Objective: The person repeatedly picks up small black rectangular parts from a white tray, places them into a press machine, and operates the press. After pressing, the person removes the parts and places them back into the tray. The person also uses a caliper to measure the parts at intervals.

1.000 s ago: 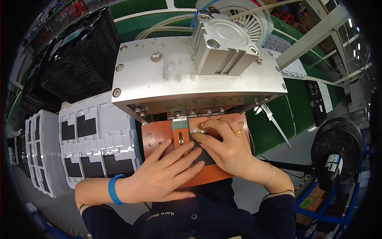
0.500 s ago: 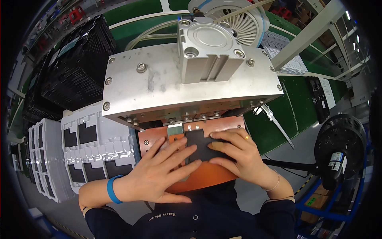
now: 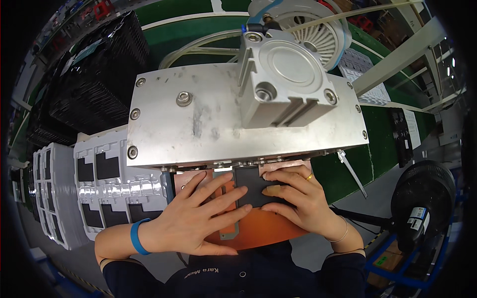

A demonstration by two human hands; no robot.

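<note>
A flat black plate (image 3: pixel 250 185) with a stepped corner lies on the orange fixture (image 3: pixel 268 229) below the metal press (image 3: pixel 208 114). My right hand (image 3: pixel 303 198) has its bent fingers over the plate's right side, the thumb at the near edge and the index finger by the notch. A yellowish covering shows on one fingertip. Fingers spread, my left hand (image 3: pixel 194 216) lies over the fixture's left part, its fingertips by the plate's left edge. Between these fingers shows a slotted orange block (image 3: pixel 226 191). The plate's right end is hidden under my right hand.
White trays (image 3: pixel 126 184) with black plates stand at the left, a tray stack (image 3: pixel 52 198) beside them. Black trays (image 3: pixel 94 84) rise behind. A caliper (image 3: pixel 354 174) lies right of the press on the green surface; a black fan (image 3: pixel 422 193) stands farther right.
The view has shifted, so the press top fills more of the picture and covers more of the fixture's far part. Both hands stay nearly where they were around the plate.
</note>
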